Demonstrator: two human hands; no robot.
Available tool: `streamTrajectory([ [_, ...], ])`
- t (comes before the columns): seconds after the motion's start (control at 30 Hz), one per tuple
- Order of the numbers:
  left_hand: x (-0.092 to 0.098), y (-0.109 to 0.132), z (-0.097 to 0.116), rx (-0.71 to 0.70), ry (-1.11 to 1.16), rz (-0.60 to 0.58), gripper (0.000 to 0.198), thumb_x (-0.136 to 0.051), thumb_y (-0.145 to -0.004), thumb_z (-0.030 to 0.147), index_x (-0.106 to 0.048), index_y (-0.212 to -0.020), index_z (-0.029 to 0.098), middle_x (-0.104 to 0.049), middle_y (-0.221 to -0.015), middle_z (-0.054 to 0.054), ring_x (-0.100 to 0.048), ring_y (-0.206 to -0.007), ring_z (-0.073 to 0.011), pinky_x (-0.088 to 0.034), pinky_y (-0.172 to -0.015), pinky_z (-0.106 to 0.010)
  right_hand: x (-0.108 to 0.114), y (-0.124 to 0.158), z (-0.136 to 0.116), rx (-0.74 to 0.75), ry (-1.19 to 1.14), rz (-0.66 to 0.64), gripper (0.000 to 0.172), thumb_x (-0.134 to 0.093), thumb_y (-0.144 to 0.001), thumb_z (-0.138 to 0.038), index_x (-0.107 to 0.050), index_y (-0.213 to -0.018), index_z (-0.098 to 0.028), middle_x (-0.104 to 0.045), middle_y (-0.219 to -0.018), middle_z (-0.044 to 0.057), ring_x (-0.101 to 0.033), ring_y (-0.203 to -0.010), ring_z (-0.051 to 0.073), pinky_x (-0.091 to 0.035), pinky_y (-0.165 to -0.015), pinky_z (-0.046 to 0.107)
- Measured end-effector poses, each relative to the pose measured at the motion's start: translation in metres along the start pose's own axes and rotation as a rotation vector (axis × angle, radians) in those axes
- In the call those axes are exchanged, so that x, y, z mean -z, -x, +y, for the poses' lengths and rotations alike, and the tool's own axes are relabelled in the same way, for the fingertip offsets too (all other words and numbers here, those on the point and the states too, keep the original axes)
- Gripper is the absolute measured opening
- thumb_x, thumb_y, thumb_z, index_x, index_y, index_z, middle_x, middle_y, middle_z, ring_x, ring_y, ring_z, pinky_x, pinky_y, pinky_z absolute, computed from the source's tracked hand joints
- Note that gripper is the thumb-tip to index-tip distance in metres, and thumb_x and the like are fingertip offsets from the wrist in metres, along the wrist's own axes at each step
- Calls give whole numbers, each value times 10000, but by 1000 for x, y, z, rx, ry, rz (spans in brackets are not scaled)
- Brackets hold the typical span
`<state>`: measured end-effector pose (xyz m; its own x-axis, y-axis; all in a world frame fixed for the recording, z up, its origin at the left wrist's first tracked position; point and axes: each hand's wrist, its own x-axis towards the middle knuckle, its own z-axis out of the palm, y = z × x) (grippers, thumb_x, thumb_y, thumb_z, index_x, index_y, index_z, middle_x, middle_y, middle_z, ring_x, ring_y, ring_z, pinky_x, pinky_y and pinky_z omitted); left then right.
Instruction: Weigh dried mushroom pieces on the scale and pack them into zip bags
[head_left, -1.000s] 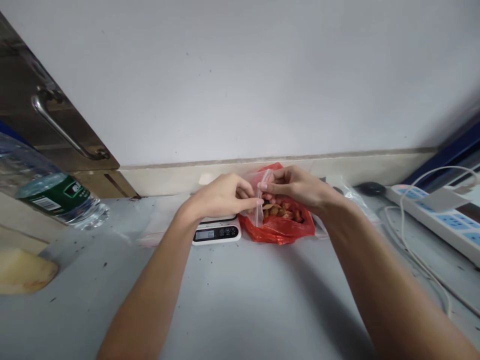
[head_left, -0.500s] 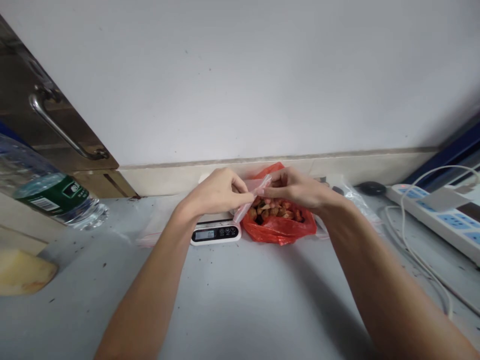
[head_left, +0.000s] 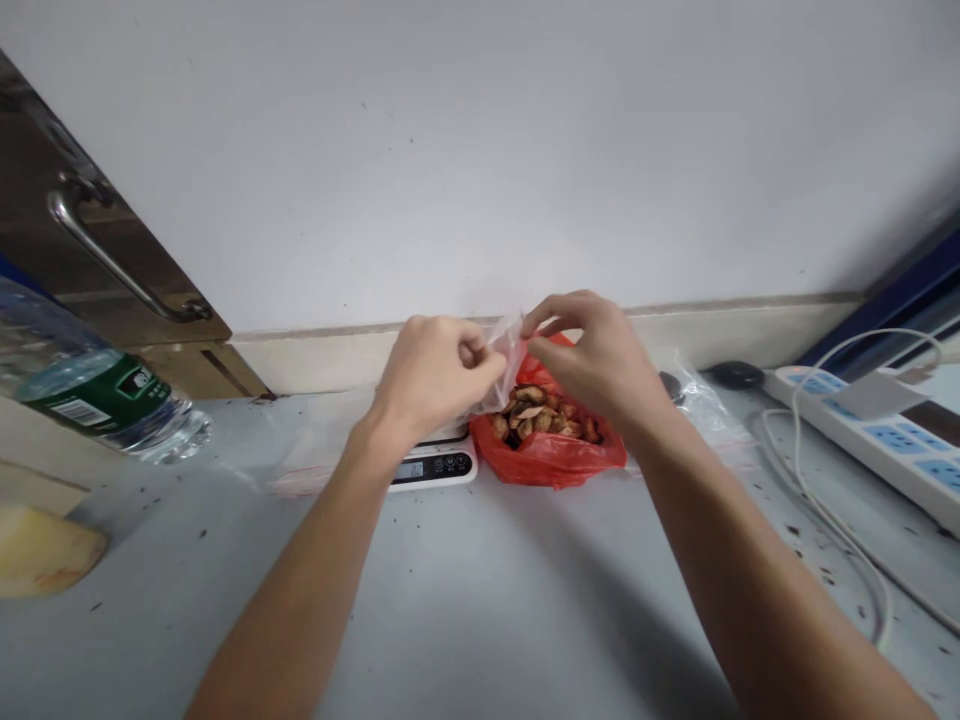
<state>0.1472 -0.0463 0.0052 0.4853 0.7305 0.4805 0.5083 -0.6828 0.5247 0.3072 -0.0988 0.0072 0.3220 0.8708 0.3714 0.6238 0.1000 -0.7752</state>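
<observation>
My left hand [head_left: 439, 375] pinches the left side of a small clear zip bag [head_left: 508, 365]. At the bag's upper right edge, my right hand [head_left: 585, 345] has its thumb and forefinger closed on the plastic. Below the hands sits an open red plastic bag [head_left: 551, 460] full of brown dried pieces [head_left: 536, 415], perhaps dried mushrooms. Partly under my left hand is a white digital kitchen scale [head_left: 442, 468] with a lit display; its platform is mostly hidden.
Flat clear zip bags [head_left: 311, 450] lie left of the scale, and another clear bag [head_left: 709, 400] lies to the right. A water bottle [head_left: 112, 390] and a yellowish object [head_left: 49, 550] stand at left. A power strip [head_left: 877, 420] with a white cable [head_left: 806, 480] is at right.
My right hand has risen and shifted slightly, spreading the zip bag's edge upward. My left hand stays on the bag, and more of the brown pieces show.
</observation>
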Motion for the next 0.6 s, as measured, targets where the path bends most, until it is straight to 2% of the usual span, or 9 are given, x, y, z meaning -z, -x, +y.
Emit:
streamTrajectory([
  [0.13,-12,3,7,-149,-37,-1,237,-559,-764,150,-514,-537,198,-488,-486,54,-419,-497,-101,-328,-539,-264,-1,6,-4,-86,80,-347,161,-532,-683,-127,-564,-544,-201,-581,-581,-18,-538,-621,149,-392,-572,269],
  [0.2,-11,1,5,-192,-3,28,229,-545,-811,176,-547,-583,200,-535,-526,46,-456,-519,-107,-367,-556,-257,2,6,0,-86,26,-425,104,-586,-693,-138,-669,-665,-194,-659,-658,-8,-580,-639,158,-434,-570,261],
  [0.23,-10,-1,2,-181,16,72,230,-537,-847,203,-580,-622,199,-594,-579,32,-512,-563,-118,-409,-590,-255,4,6,2,-76,-13,-449,166,-624,-697,-148,-732,-815,-194,-715,-752,5,-617,-672,168,-473,-591,263],
  [0.27,-8,-3,-2,-143,31,131,225,-532,-882,235,-625,-681,197,-670,-675,9,-586,-650,-139,-458,-651,-259,6,5,5,-65,-39,-461,325,-669,-703,-167,-754,-1014,-203,-754,-857,20,-649,-711,180,-513,-621,273],
  [0.33,-3,-7,-12,1,73,228,213,-539,-935,294,-715,-876,190,-770,-968,-48,-682,-928,-200,-523,-834,-300,12,3,10,-35,-44,-469,708,-753,-720,-243,-610,-1413,-235,-777,-1008,47,-689,-771,202,-570,-695,314],
  [0.4,2,-9,-21,205,219,168,285,-577,-951,317,-716,-1170,198,-761,-1160,-77,-687,-1091,-233,-535,-957,-352,19,0,15,2,-30,-478,973,-784,-756,-354,-357,-1625,-255,-780,-1060,62,-714,-836,223,-595,-792,366],
  [0.43,4,-10,-24,298,340,94,367,-599,-954,324,-674,-1291,199,-769,-1121,-79,-704,-1066,-232,-548,-963,-369,23,-2,19,26,-22,-487,1033,-780,-776,-410,-272,-1663,-257,-783,-1068,66,-722,-870,232,-598,-831,386],
  [0.5,7,-11,-28,431,570,-17,507,-674,-924,315,-602,-1409,186,-777,-938,-52,-736,-949,-217,-579,-927,-376,32,-6,28,84,-28,-513,1023,-756,-804,-475,-255,-1672,-271,-783,-1127,74,-731,-957,244,-597,-886,404],
  [0.6,6,-13,-30,500,725,37,574,-792,-818,257,-629,-1360,164,-760,-808,-16,-738,-849,-195,-605,-829,-332,52,-10,43,116,-18,-644,690,-722,-827,-511,-603,-1468,-285,-783,-1178,71,-742,-979,245,-613,-840,376],
])
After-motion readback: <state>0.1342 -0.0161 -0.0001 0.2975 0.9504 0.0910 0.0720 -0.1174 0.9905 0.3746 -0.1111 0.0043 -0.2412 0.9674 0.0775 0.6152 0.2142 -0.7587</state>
